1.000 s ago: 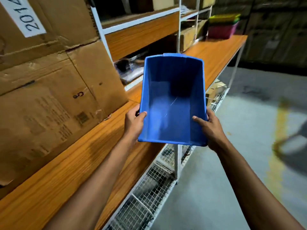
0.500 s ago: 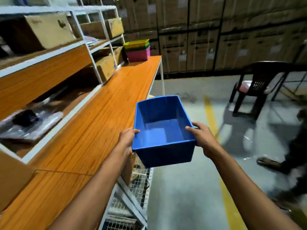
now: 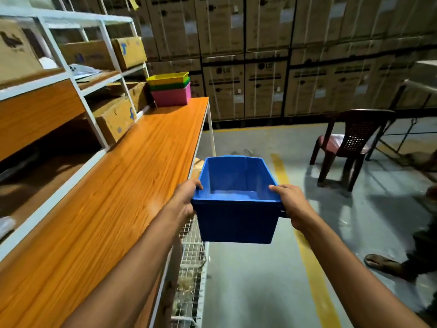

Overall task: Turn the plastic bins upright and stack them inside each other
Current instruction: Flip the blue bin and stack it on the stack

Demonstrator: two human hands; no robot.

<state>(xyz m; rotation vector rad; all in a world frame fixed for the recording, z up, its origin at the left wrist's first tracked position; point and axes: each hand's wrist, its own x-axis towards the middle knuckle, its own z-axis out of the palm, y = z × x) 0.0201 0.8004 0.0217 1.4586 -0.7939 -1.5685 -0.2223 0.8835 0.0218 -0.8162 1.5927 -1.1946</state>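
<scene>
I hold a blue plastic bin (image 3: 236, 221) upright in the air, off the right edge of the orange shelf (image 3: 132, 176). My left hand (image 3: 185, 198) grips its left rim and my right hand (image 3: 292, 204) grips its right rim, thumbs over the edge. The bin is empty. At the far end of the shelf stands a stack of upright bins: a pink bin (image 3: 171, 97) at the bottom, a green bin (image 3: 170, 85) in it, a yellow bin (image 3: 168, 78) on top.
Cardboard boxes (image 3: 115, 117) sit in the white rack on the left. A wall of large cartons (image 3: 264, 91) closes the far end. A brown plastic chair (image 3: 350, 143) stands on the right, and another person's sandalled foot (image 3: 383, 263) rests on the floor. Wire baskets (image 3: 191, 256) hang under the shelf.
The view has turned from the near boxes toward the far end of the shelf. The blue bin went from tilted open-side-toward-me to upright, and sits lower in the view, both hands still on it.
</scene>
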